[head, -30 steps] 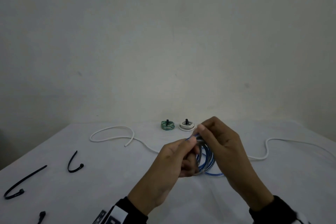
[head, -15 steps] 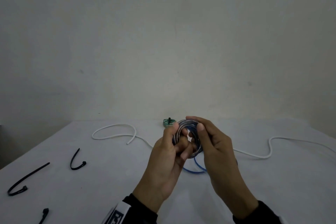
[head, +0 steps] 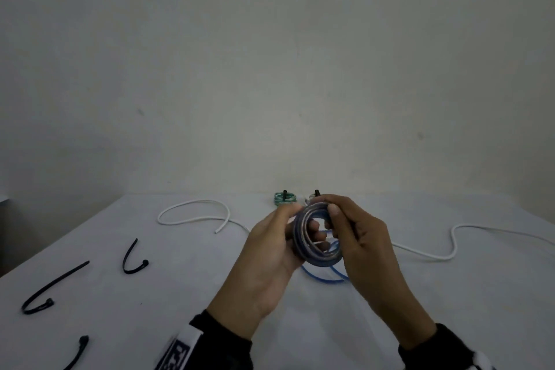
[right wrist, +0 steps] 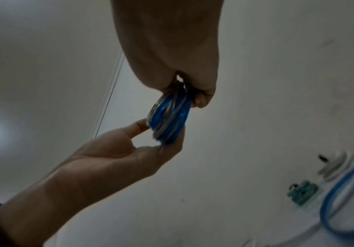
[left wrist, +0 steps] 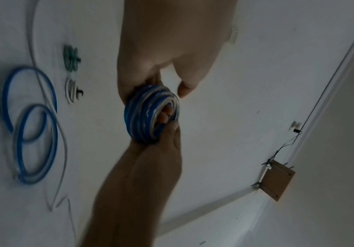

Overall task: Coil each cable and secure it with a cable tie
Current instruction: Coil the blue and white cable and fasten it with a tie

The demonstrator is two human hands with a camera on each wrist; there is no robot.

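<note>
Cable ties (head: 133,258) lie loose at the bench's (head: 180,294) left edge. Left hand (head: 270,252) pinches the blue cable coil (head: 315,237) above mid-bench, fingers through its centre; right hand (head: 357,237) clamps its rim, loose tail (head: 324,276) trailing below. Risk: springy loops may fan apart if either grip slackens when reaching for a tie.

Both hands meet above the middle of the white table (head: 186,303), blocking the centre. Beneath them loose blue cable loops (head: 322,276) lie on the surface. A white cable (head: 192,204) snakes across the far side from left to right, and just behind the hands sit a tied green coil (head: 284,199) and a tied white coil (left wrist: 71,91). Three black cable ties (head: 132,261) scatter the near left; bare cloth lies between them and on the near right
</note>
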